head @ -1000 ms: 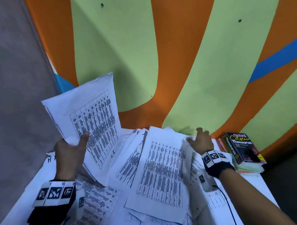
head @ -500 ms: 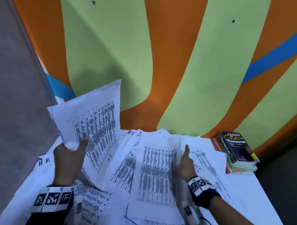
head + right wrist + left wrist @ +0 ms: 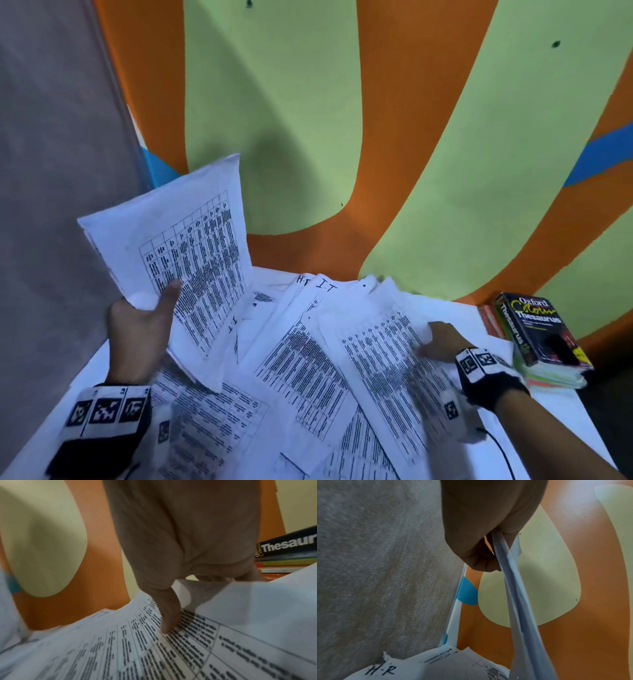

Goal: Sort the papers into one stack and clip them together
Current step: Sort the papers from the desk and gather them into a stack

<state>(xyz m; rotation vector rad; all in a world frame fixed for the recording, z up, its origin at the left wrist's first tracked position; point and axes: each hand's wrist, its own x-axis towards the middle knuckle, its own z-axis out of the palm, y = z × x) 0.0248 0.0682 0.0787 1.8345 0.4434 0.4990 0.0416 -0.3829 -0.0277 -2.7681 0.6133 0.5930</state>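
My left hand (image 3: 144, 329) grips a small stack of printed sheets (image 3: 185, 260), held tilted up above the table's left side, thumb on the front page. In the left wrist view the same stack (image 3: 513, 588) runs edge-on out of the curled left hand (image 3: 486, 547). My right hand (image 3: 442, 342) pinches the right edge of a printed sheet (image 3: 387, 370) lifted off the pile. In the right wrist view the thumb (image 3: 169, 616) lies on that sheet (image 3: 154, 649) with the fingers under it. Several loose printed papers (image 3: 298, 359) lie spread over the table. No clip is in view.
A stack of books (image 3: 537, 335) topped by a black Oxford thesaurus sits at the table's right back corner, close to my right hand. The orange and green painted wall (image 3: 308, 120) stands right behind the table. Grey floor (image 3: 51, 205) lies to the left.
My right hand left the far edge of the pile, came nearer and rightward, and took hold of a sheet's right edge. The left hand kept its stack raised.
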